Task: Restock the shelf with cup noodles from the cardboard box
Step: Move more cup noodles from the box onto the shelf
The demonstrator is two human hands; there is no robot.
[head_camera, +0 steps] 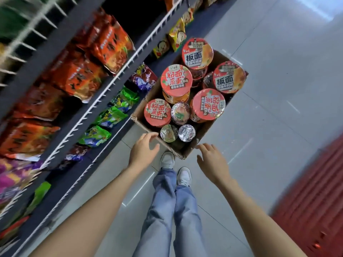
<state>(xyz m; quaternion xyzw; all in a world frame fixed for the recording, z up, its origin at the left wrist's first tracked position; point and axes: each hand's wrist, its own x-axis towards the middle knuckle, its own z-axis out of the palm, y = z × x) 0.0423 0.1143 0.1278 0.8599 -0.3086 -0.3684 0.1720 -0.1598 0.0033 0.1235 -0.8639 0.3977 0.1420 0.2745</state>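
The open brown cardboard box (187,152) stands on the grey tiled floor (269,108) beside the dark metal shelf (104,89) — it is full of red-lidded cup noodles (176,80). The left hand (143,151) and right hand (213,162) hover near its front edge, fingers spread, holding nothing.

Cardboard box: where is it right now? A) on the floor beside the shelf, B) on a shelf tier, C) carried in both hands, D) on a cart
A: the cardboard box sits on the tiled floor next to the shelf, full of cup noodles; the left hand and right hand hover open near its front edge, holding nothing.
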